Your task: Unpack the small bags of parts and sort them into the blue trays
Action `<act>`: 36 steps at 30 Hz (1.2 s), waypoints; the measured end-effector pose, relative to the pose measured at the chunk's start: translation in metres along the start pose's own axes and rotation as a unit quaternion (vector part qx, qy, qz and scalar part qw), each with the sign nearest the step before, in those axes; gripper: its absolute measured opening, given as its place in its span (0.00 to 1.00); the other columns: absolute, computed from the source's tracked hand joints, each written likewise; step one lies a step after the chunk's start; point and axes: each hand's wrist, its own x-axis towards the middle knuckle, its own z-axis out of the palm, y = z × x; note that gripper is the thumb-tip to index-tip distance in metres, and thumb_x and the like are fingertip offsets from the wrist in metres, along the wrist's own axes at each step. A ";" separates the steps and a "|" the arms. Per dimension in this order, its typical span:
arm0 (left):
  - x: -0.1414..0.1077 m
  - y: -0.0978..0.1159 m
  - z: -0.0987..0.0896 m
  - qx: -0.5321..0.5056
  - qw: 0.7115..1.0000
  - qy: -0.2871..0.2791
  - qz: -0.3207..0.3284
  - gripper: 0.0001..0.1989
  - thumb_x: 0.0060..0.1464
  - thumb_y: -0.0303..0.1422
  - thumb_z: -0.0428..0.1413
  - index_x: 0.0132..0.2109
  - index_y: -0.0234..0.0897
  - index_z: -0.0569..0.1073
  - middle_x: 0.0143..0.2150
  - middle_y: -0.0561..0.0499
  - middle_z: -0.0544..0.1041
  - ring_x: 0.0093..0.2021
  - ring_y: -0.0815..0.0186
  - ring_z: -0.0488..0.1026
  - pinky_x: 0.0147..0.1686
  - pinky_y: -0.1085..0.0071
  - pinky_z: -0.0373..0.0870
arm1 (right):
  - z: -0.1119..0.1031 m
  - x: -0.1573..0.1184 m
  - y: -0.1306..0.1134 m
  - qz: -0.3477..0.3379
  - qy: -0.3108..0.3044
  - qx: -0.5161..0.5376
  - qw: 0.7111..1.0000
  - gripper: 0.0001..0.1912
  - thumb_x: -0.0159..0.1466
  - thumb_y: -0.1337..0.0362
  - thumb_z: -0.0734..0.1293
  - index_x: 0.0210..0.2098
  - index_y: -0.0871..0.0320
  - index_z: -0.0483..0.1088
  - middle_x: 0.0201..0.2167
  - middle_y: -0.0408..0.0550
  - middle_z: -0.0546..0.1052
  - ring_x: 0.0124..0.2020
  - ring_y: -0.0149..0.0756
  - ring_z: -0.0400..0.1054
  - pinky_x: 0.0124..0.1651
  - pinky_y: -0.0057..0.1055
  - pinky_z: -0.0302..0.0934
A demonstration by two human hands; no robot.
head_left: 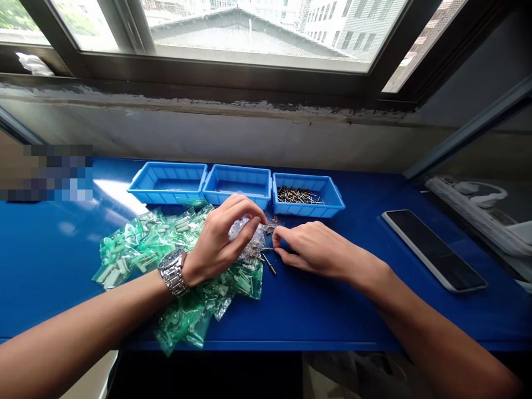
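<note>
My left hand (226,235), with a metal watch (173,271) at the wrist, has its thumb and fingers curled together beside a clear plastic bag (253,238). What lies between its fingertips is hidden. Just right of it, my right hand (310,246) is closed in a pinch; a thin metal pin (268,249) juts from its fingertips toward the bag. Two loose pins with brass-coloured ends, one a long pin (270,265), lie on the blue table below the fingers. Green plastic packets (145,244) holding pale pieces are heaped under and around my left hand.
Along the wall stand three blue trays: a left tray (166,197), a middle tray (239,169) and a right tray (310,210) holding many dark and brass-coloured pins. A phone (432,249) lies at the right. White cables (477,194) are beyond it.
</note>
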 end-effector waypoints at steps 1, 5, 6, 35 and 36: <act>0.000 0.000 0.000 0.003 1.000 0.000 -0.002 0.08 0.70 0.26 0.53 0.42 0.36 0.76 0.39 0.48 0.78 0.41 0.62 0.74 0.42 0.63 0.70 | -0.001 -0.001 0.002 -0.004 0.004 0.015 1.000 0.04 0.73 0.64 0.65 0.42 0.57 0.71 0.29 0.44 0.78 0.25 0.35 0.67 0.29 0.32 0.46; 0.000 0.002 -0.001 0.015 1.000 0.001 -0.014 0.07 0.70 0.27 0.53 0.43 0.37 0.76 0.40 0.49 0.79 0.43 0.62 0.73 0.45 0.62 0.70 | -0.008 -0.004 0.007 0.001 0.020 0.087 0.996 0.01 0.72 0.65 0.65 0.42 0.55 0.69 0.27 0.40 0.75 0.23 0.31 0.64 0.29 0.29 0.48; 0.000 0.002 -0.001 0.017 1.000 0.001 -0.017 0.07 0.70 0.27 0.54 0.43 0.37 0.76 0.41 0.49 0.79 0.43 0.62 0.74 0.45 0.62 0.70 | -0.009 -0.005 0.008 0.006 0.030 0.096 0.995 0.01 0.72 0.65 0.65 0.42 0.55 0.69 0.27 0.39 0.74 0.22 0.31 0.63 0.29 0.29 0.48; 0.001 0.000 0.001 0.032 0.999 -0.024 0.010 0.02 0.63 0.27 0.62 0.43 0.36 0.77 0.40 0.48 0.79 0.42 0.60 0.73 0.45 0.61 0.71 | 0.002 0.003 -0.009 -0.093 0.396 0.138 0.903 0.01 0.67 0.71 0.72 0.39 0.61 0.77 0.23 0.37 0.73 0.18 0.23 0.52 0.25 0.25 0.52; 0.001 0.000 0.002 0.030 0.999 -0.028 0.011 0.02 0.63 0.27 0.62 0.43 0.36 0.78 0.40 0.48 0.79 0.42 0.60 0.73 0.45 0.61 0.71 | 0.002 0.003 -0.011 -0.098 0.405 0.137 0.899 0.01 0.67 0.71 0.72 0.38 0.61 0.77 0.23 0.37 0.74 0.18 0.23 0.53 0.25 0.25 0.52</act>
